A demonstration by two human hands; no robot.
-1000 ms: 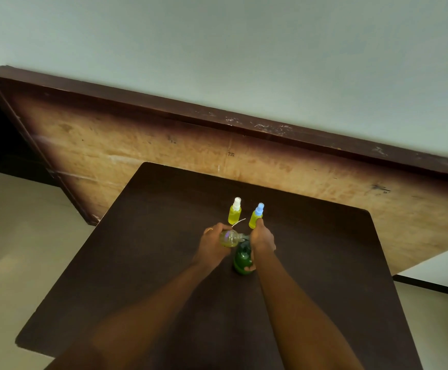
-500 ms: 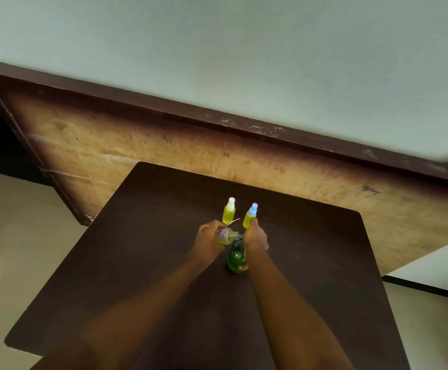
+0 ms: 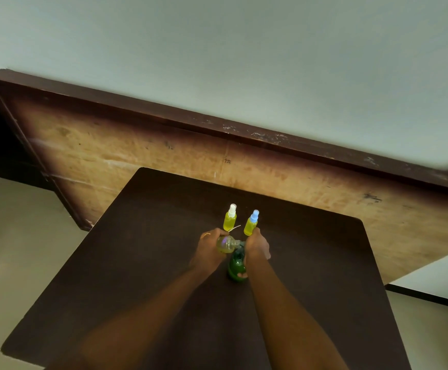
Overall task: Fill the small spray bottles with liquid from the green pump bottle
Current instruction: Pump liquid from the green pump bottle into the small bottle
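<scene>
Tabletop (image 3: 142,263): dark board; the task's things cluster mid-surface, toward its far edge.
Green pump bottle (image 3: 236,265): upright between the two hands. I judge it rigid and the heaviest item here, and steady if the pump head is pressed straight down.
Right hand (image 3: 256,247): draped over the pump head, fingers curled round it.
Left hand (image 3: 209,249): fingers wrapped round the open spray bottle.
Open spray bottle (image 3: 227,244): uncapped and tipped sideways, with its neck at the pump spout. It is partly filled with yellow liquid. Probably light, and slick if dribbled on, so grip the body.
White-capped bottle (image 3: 230,218), blue-capped bottle (image 3: 251,224): standing just behind the hands, both yellow-filled. Likely easy to topple.
Thin white tube (image 3: 234,228): lying near them, possibly the sprayer stem.
</scene>
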